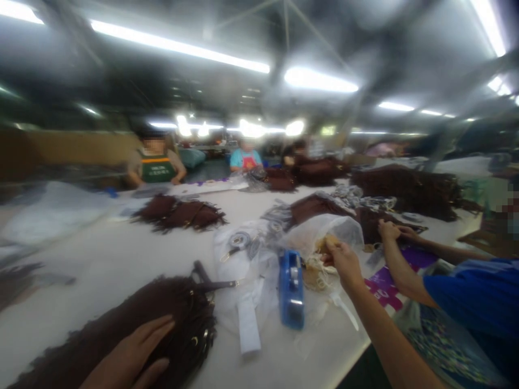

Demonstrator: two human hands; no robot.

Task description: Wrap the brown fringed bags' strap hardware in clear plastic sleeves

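My left hand (135,346) lies on a pile of dark brown fringed leather-like pieces (121,310), its fingers stretched out and apart. Metal fittings glint at the pile's right end. Farther right, my right hand (345,263) pinches a tan tag (325,244) at the mouth of a clear plastic bag (344,228). Pale strings (322,275) and more tan tags hang or lie just below those fingers. Between my hands stands a blue tape dispenser (292,310). Dark-handled scissors (217,284) rest against the pile's edge.
A white paper strip (248,327) and a round tape measure (239,240) lie on clear plastic. Brown fringed stacks (182,213) stand farther back. At right, a co-worker in a blue sleeve (454,283) works with both hands (391,229). Other people stand across the white table (182,254).
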